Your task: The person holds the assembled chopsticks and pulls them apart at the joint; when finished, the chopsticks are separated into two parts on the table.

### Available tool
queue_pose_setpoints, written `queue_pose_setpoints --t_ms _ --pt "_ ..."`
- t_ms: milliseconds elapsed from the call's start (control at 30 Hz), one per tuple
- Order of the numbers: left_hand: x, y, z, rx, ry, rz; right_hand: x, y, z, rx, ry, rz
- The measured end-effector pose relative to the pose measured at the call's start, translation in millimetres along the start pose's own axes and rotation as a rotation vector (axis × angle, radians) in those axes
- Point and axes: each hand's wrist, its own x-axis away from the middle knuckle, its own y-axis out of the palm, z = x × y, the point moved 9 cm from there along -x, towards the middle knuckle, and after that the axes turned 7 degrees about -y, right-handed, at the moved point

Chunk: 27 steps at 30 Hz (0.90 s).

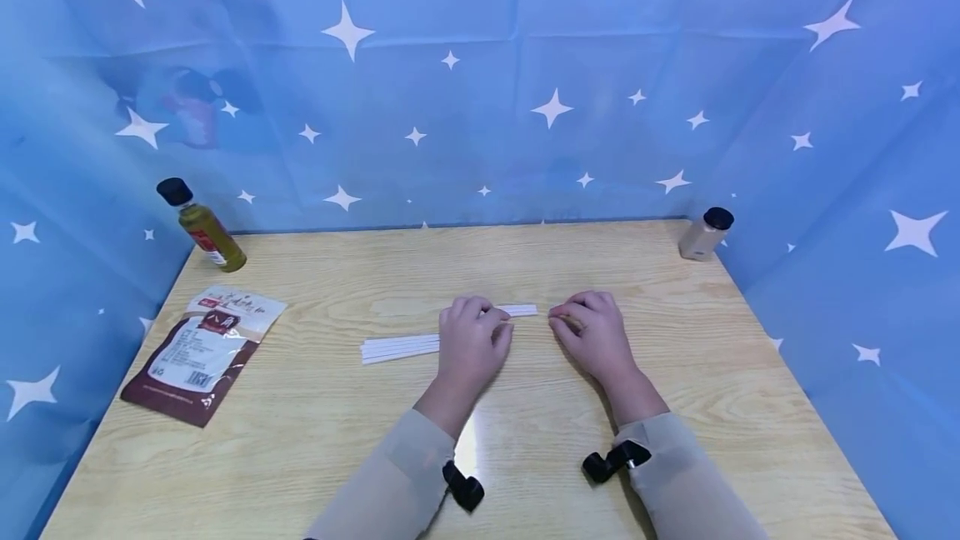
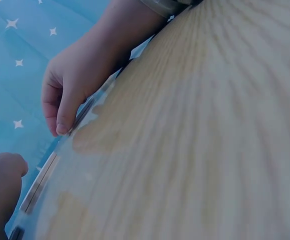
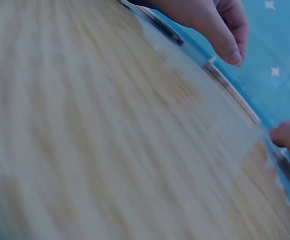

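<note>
Left grip and right grip both low over desk. White left-hand strips lie just left of left grip; white right-hand strips show between grips. Likely light, thin, fairly slick, bendable; pinch at ends. Left grip: fingers relaxed, slightly parted, nothing visibly held. Right grip: thumb and finger nearly meeting near strip end; can't tell if pinching anything.

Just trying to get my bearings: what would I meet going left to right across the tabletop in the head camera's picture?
Maroon-and-white packet, white strips, left hand, white strip ends, right hand, black-lidded jar.
</note>
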Motion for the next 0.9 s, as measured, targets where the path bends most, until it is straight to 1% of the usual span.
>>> queue_pose_setpoints --t_ms 100,267,333,400,467,633,800,900 --pt "3.1 -7.1 -10.2 0.004 -0.025 -0.016 -4.3 8.2 -10.1 -0.005 -0.024 -0.003" --pt "8.7 -17.7 -25.9 0.012 -0.1 -0.092 -10.0 21.1 -29.8 -0.025 -0.059 -0.009" --pt "11.2 -21.1 -30.6 0.011 -0.113 -0.117 -11.5 26.3 -37.0 -0.037 -0.068 -0.011" --pt "13.3 -24.5 -34.6 0.016 -0.107 -0.124 -13.2 32.5 -44.1 -0.051 -0.09 -0.007" --pt "14.6 -27.9 -38.4 0.014 -0.087 -0.125 -16.4 39.8 -51.2 -0.068 -0.112 -0.007" --pt "16.3 -40.5 -49.5 0.014 -0.057 -0.126 -25.7 57.0 -71.2 -0.096 -0.153 -0.023" --pt "18.9 -51.9 -64.3 0.038 -0.079 -0.128 -31.5 70.6 -93.5 -0.081 -0.189 -0.036" --pt "21.2 -57.3 -74.8 0.032 -0.102 -0.137 -33.7 80.0 -107.3 -0.081 -0.214 -0.047"
